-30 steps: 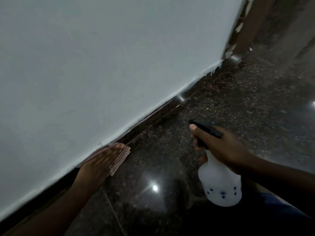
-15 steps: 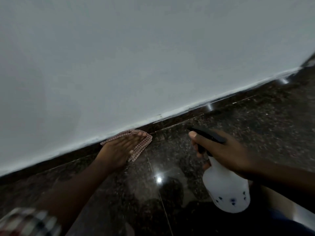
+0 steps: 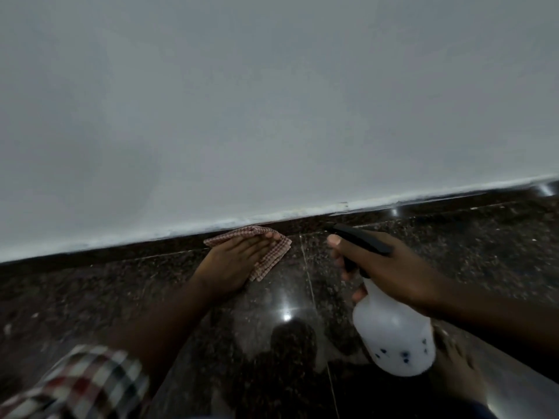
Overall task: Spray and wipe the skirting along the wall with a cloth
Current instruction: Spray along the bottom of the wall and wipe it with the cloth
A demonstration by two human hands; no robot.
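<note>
A dark granite skirting (image 3: 393,214) runs along the foot of a pale wall (image 3: 272,101). My left hand (image 3: 236,261) lies flat on a folded red-and-white checked cloth (image 3: 272,255), pressing it where the skirting meets the floor. My right hand (image 3: 390,267) grips a white spray bottle (image 3: 393,337) with a black trigger head (image 3: 363,237), held above the floor to the right of the cloth. The nozzle points left toward the skirting, and the index finger rests along the head.
The floor (image 3: 469,252) is polished dark speckled granite with bright light reflections. A bare foot (image 3: 456,367) shows at the lower right, behind the bottle. A checked sleeve (image 3: 81,385) covers my left forearm at the lower left.
The view has swung left, so the skirting now runs nearly level across the frame. My left hand with the cloth has slid along the skirting. The bottle stays held in my right hand.
</note>
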